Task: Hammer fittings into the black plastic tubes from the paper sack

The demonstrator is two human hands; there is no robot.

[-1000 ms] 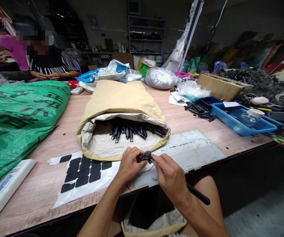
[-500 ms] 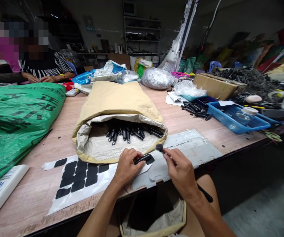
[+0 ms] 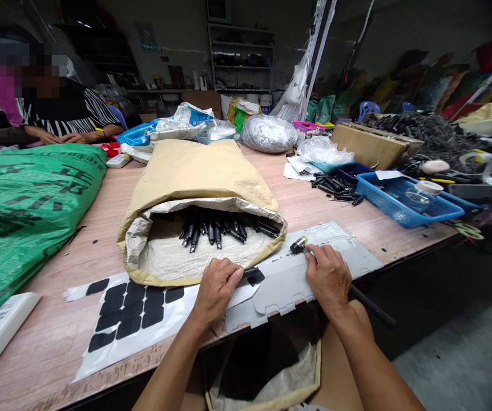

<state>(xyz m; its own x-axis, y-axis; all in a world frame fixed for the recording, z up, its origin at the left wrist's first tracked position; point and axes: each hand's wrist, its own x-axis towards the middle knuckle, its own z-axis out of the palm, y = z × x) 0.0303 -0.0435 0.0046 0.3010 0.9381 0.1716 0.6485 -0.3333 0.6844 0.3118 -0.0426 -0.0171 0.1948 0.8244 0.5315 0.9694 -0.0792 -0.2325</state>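
Observation:
My left hand (image 3: 219,285) is closed on a black cylindrical piece (image 3: 251,273), just below the mouth of a tan sack (image 3: 212,168). Several black pen-like pieces (image 3: 212,233) lie inside the sack. To the right, my right hand (image 3: 328,275) grips a thin-handled tool with a dark head (image 3: 298,245) over a grey sheet (image 3: 335,242); something yellow-green shows at the head. A long black handle sticks out behind that hand. White backing paper with black rounded squares (image 3: 128,311) lies left of my left hand.
A green sack (image 3: 27,211) and a white box (image 3: 1,337) take up the left side. Black pieces (image 3: 335,188) lie beside a blue tray (image 3: 408,200) at the right. An open sack (image 3: 263,394) sits below the table edge. Another person (image 3: 70,114) sits at the far left.
My right hand has moved right, away from my left hand, and the tool's head now is over the grey sheet. My left hand still holds the black piece. The view has shifted slightly.

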